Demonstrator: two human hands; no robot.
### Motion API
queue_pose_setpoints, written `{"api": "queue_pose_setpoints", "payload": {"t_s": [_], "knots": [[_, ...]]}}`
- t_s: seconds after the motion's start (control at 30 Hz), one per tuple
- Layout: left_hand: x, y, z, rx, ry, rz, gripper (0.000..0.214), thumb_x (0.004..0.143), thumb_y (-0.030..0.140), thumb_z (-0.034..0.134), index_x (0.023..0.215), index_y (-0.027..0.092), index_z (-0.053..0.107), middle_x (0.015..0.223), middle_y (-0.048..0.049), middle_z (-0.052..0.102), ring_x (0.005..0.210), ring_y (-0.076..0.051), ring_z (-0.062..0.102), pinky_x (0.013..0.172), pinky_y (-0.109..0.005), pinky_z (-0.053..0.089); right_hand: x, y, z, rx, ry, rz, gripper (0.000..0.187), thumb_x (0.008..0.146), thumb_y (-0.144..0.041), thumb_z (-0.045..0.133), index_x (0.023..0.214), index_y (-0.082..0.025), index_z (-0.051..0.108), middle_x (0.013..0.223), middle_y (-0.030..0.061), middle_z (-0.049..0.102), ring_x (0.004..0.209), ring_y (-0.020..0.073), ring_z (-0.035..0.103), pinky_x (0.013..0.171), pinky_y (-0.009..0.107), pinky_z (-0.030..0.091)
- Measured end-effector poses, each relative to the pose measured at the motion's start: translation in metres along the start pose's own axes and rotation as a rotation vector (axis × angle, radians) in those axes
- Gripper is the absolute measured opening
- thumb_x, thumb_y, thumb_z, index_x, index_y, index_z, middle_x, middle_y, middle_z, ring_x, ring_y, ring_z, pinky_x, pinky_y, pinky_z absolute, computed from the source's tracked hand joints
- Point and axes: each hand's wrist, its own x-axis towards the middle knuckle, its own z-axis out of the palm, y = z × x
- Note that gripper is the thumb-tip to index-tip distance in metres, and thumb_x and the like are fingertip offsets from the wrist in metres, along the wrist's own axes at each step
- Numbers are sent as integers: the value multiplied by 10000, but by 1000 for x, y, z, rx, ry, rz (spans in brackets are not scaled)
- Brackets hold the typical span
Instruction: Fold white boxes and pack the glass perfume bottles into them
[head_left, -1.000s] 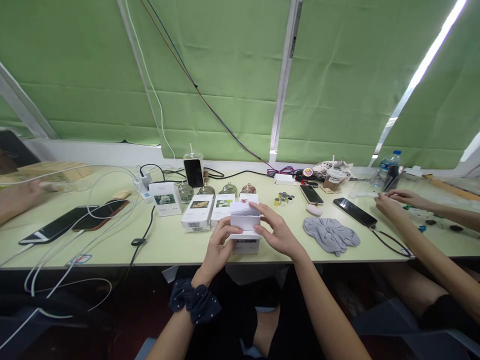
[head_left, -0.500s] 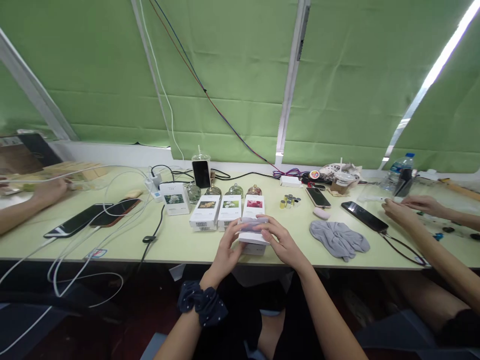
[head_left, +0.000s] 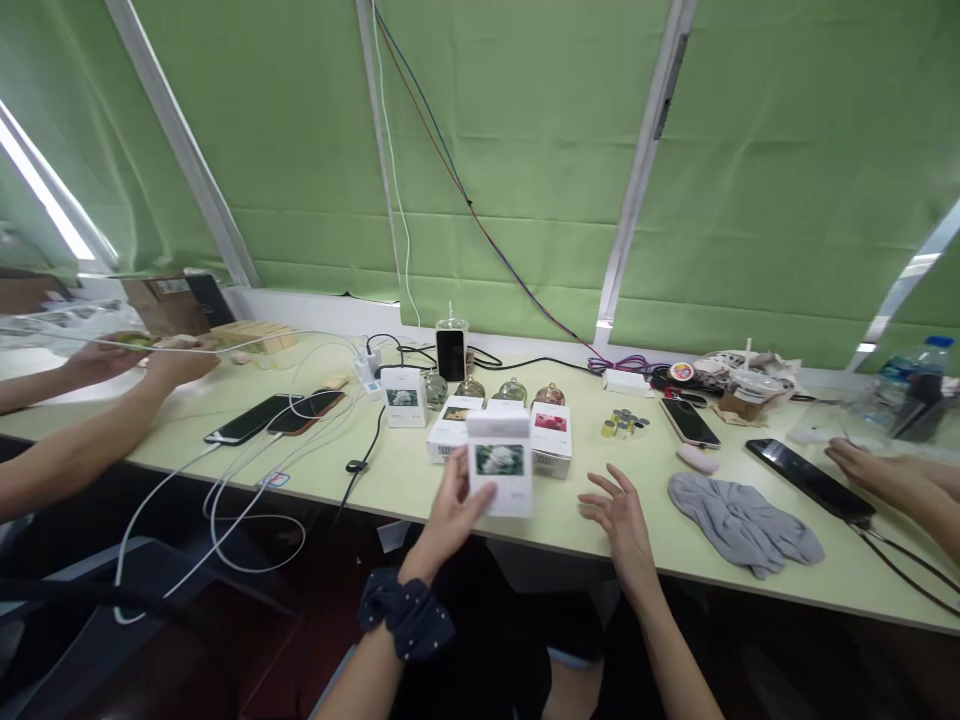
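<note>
My left hand [head_left: 457, 505] grips a small white box [head_left: 501, 490] by its left side and lower edge. The box is upright, with a white-flower picture facing me, and slightly blurred. My right hand [head_left: 619, 515] is apart from it, fingers spread over the table's front part, holding nothing. Behind the held box lie a white box with a yellow-flower picture [head_left: 448, 432] and one with a red-flower picture [head_left: 551, 445]; whatever lies between them is mostly covered. Another white-flower box [head_left: 404, 397] stands upright to the left. Glass domed jars [head_left: 513, 388] sit behind the boxes.
Phones [head_left: 251, 420] with white cables lie to the left. Rightward are small gold cylinders [head_left: 621, 425], a phone [head_left: 688, 422], a grey cloth [head_left: 742, 520] and a black phone [head_left: 810, 478]. Other people's hands [head_left: 176, 362] work at both ends. A cup with a phone [head_left: 451, 355] stands behind.
My right hand has let go of the box and moved right. My left hand now holds it alone, raised, its flower picture towards me. The view has turned left.
</note>
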Motion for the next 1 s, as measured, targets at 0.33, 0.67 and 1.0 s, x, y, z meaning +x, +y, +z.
{"api": "queue_pose_setpoints", "payload": {"t_s": [0.33,0.67,1.0], "knots": [[28,-8,-131,669,813,-107,477,790,477,497,1082,123,626,1165,-134,572,1107,-268,562,982,-383,441,-3,-7,8,-204,-37,-20,432,838,-546,544,1017,-155,592,955,116,663,748,195,648,724,359,549],[46,-25,-131,936,614,-157,429,725,346,523,1075,116,616,972,-136,626,985,-310,580,930,-451,438,-5,-5,9,-298,-59,-11,459,820,-586,543,919,-146,630,842,107,694,727,203,653,728,342,550],[74,-12,-124,1204,544,-111,502,804,370,539,1238,120,508,1182,-201,473,1160,-381,431,939,-518,379,-6,-9,9,-311,-43,-15,486,792,-612,563,867,-141,653,802,111,703,732,220,664,740,352,544]]}}
